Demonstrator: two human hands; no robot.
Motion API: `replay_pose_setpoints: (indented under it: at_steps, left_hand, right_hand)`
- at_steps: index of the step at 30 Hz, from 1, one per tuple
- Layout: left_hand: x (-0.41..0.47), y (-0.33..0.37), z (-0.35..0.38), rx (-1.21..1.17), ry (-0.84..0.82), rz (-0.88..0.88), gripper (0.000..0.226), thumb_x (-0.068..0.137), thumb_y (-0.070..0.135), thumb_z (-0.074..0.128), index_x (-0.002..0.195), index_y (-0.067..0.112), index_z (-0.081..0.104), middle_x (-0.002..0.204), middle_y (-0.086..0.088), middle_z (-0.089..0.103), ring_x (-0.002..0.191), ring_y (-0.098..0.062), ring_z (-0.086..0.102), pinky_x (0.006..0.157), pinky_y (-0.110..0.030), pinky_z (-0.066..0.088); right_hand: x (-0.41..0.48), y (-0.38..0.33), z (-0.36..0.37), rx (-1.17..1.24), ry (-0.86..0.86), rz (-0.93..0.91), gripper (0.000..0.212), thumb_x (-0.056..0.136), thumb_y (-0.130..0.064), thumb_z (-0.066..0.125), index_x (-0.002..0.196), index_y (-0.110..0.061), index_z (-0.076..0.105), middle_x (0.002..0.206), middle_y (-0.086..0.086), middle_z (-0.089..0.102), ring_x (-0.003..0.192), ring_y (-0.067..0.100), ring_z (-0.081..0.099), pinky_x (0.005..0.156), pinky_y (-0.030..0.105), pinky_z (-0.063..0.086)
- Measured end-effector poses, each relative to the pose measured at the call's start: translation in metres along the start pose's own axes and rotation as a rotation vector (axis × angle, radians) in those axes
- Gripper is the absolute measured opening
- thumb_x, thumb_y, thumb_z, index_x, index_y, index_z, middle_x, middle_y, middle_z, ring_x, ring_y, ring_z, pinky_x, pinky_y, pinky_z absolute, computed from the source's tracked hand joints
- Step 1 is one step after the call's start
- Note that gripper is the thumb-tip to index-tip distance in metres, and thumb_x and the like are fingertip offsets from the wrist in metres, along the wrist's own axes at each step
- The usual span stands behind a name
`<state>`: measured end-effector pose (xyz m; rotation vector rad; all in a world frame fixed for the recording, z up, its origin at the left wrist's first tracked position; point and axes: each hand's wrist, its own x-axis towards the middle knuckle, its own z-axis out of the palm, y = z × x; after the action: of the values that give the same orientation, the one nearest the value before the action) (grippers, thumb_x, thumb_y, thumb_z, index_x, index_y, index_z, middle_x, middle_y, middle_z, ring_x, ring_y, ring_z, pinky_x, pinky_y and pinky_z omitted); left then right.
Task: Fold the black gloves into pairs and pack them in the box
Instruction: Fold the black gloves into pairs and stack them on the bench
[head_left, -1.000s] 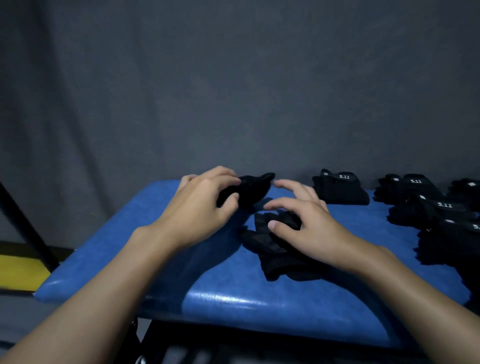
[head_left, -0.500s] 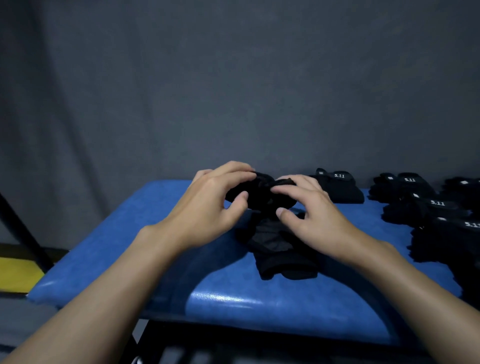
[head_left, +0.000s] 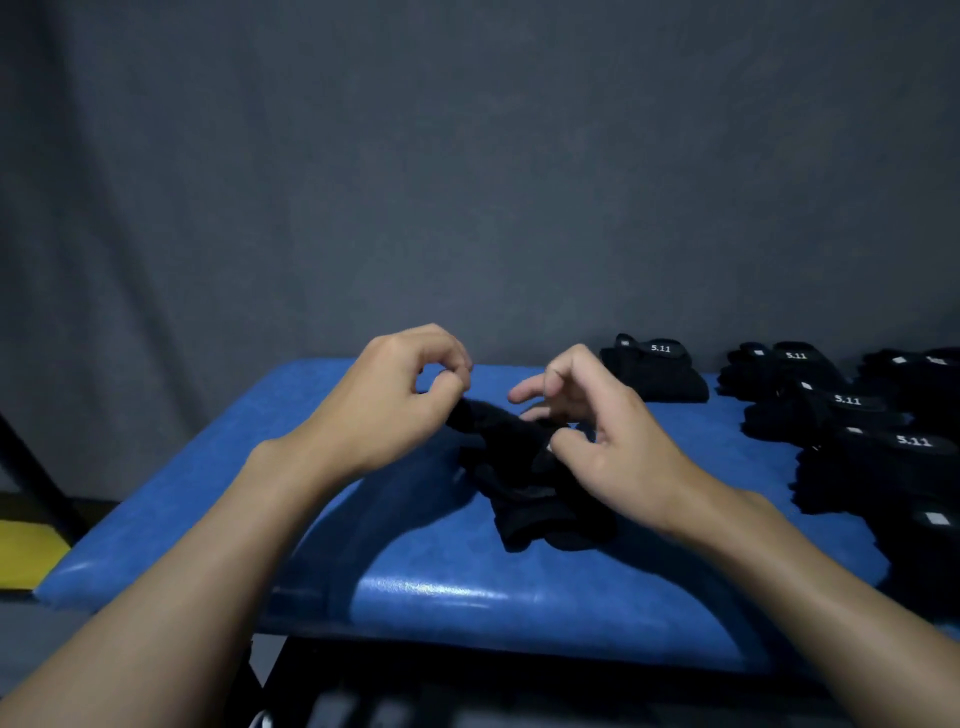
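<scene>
The black gloves (head_left: 519, 467) in the middle are made of soft, matt cloth, and no shine is seen on them. The same dull black cloth is seen on the folded gloves (head_left: 660, 371) at the far right, where small white marks are printed. The blue table top (head_left: 447, 587) is covered with a smooth, shiny skin like plastic or leather, and light is thrown back along its near edge. The grey curtain (head_left: 467, 182) behind is made of matt cloth with soft folds.

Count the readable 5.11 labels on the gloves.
4. One on the folded pair beyond the right hand; three on the pile at right. Others may be hidden.
</scene>
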<state>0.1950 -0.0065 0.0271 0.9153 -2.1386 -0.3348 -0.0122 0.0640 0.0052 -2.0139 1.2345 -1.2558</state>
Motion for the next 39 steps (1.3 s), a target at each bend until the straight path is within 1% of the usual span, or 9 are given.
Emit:
replay_pose_setpoints:
  at_steps: [3, 8, 11, 14, 19, 24, 30, 35, 39]
  left_hand:
    - [-0.004, -0.006, -0.002, 0.07, -0.071, -0.076, 0.02, 0.082, 0.042, 0.05, 0.084, 0.029, 0.064, 0.093, 0.019, 0.066, 0.095, 0.001, 0.06, 0.087, -0.033, 0.05]
    - [-0.014, -0.021, -0.001, 0.253, -0.295, -0.237, 0.063, 0.068, 0.082, 0.039, 0.113, 0.043, 0.059, 0.119, 0.021, 0.059, 0.107, -0.001, 0.057, 0.093, -0.041, 0.051]
    - [-0.018, -0.024, -0.001, 0.308, -0.397, -0.297, 0.064, 0.078, 0.078, 0.049, 0.129, 0.039, 0.052, 0.125, 0.013, 0.058, 0.111, -0.01, 0.058, 0.098, -0.04, 0.049]
    - [-0.018, -0.024, 0.001, 0.329, -0.46, -0.312, 0.057, 0.085, 0.068, 0.056, 0.132, 0.037, 0.05, 0.112, 0.013, 0.063, 0.103, -0.013, 0.061, 0.096, -0.039, 0.049]
    - [-0.017, -0.03, 0.005, 0.253, -0.403, -0.249, 0.041, 0.088, 0.043, 0.068, 0.125, 0.031, 0.056, 0.092, 0.012, 0.059, 0.083, -0.006, 0.057, 0.08, -0.027, 0.047]
    - [-0.011, -0.03, 0.009, 0.069, -0.212, -0.157, 0.026, 0.089, 0.006, 0.065, 0.109, 0.023, 0.064, 0.075, 0.01, 0.054, 0.061, -0.004, 0.05, 0.066, -0.018, 0.043]
    - [-0.007, -0.017, 0.008, -0.071, 0.013, -0.001, 0.031, 0.084, -0.007, 0.061, 0.097, 0.02, 0.071, 0.095, 0.009, 0.058, 0.087, -0.007, 0.058, 0.077, -0.015, 0.045]
    - [-0.005, -0.006, 0.009, -0.195, 0.102, 0.069, 0.029, 0.083, -0.002, 0.061, 0.093, 0.023, 0.07, 0.102, 0.006, 0.055, 0.086, -0.016, 0.061, 0.08, -0.036, 0.053]
    - [-0.005, -0.002, 0.013, -0.197, 0.098, 0.074, 0.025, 0.083, 0.005, 0.06, 0.097, 0.024, 0.069, 0.109, 0.009, 0.052, 0.092, -0.013, 0.059, 0.087, -0.038, 0.052]
  right_hand:
    - [0.002, -0.001, 0.006, -0.061, -0.018, -0.03, 0.026, 0.082, -0.007, 0.047, 0.093, -0.031, 0.05, 0.1, -0.007, 0.069, 0.094, 0.013, 0.068, 0.082, 0.045, 0.054]
    - [0.008, 0.011, 0.011, -0.255, -0.025, 0.057, 0.012, 0.093, -0.033, 0.057, 0.105, -0.033, 0.057, 0.103, -0.018, 0.066, 0.102, 0.002, 0.06, 0.09, 0.04, 0.048]
    - [0.01, 0.02, 0.013, -0.36, -0.095, 0.151, 0.04, 0.081, -0.062, 0.049, 0.117, -0.044, 0.051, 0.117, -0.019, 0.062, 0.116, 0.003, 0.054, 0.104, 0.042, 0.04]
    - [0.014, 0.023, 0.016, -0.392, -0.15, 0.202, 0.055, 0.072, -0.072, 0.044, 0.12, -0.045, 0.051, 0.12, -0.017, 0.063, 0.117, 0.005, 0.056, 0.108, 0.042, 0.037]
    - [0.018, 0.023, 0.016, -0.421, -0.124, 0.16, 0.03, 0.085, -0.044, 0.066, 0.114, -0.038, 0.06, 0.111, -0.02, 0.066, 0.112, -0.001, 0.056, 0.109, 0.041, 0.034]
    - [0.02, 0.024, 0.016, -0.248, -0.069, 0.094, 0.033, 0.083, -0.023, 0.073, 0.111, -0.037, 0.062, 0.106, -0.015, 0.066, 0.106, 0.003, 0.06, 0.102, 0.039, 0.044]
    - [0.02, 0.012, 0.005, -0.068, 0.012, 0.07, 0.027, 0.085, -0.013, 0.073, 0.104, -0.029, 0.065, 0.106, -0.009, 0.064, 0.08, 0.035, 0.065, 0.083, 0.045, 0.054]
    - [0.016, 0.005, -0.001, 0.078, 0.033, 0.091, 0.018, 0.086, -0.006, 0.07, 0.092, -0.023, 0.072, 0.102, -0.002, 0.072, 0.093, 0.036, 0.066, 0.09, 0.05, 0.051]
    - [0.011, 0.001, -0.005, 0.145, 0.044, 0.146, 0.024, 0.088, 0.004, 0.065, 0.098, -0.016, 0.073, 0.1, 0.003, 0.075, 0.096, 0.015, 0.068, 0.095, 0.039, 0.052]
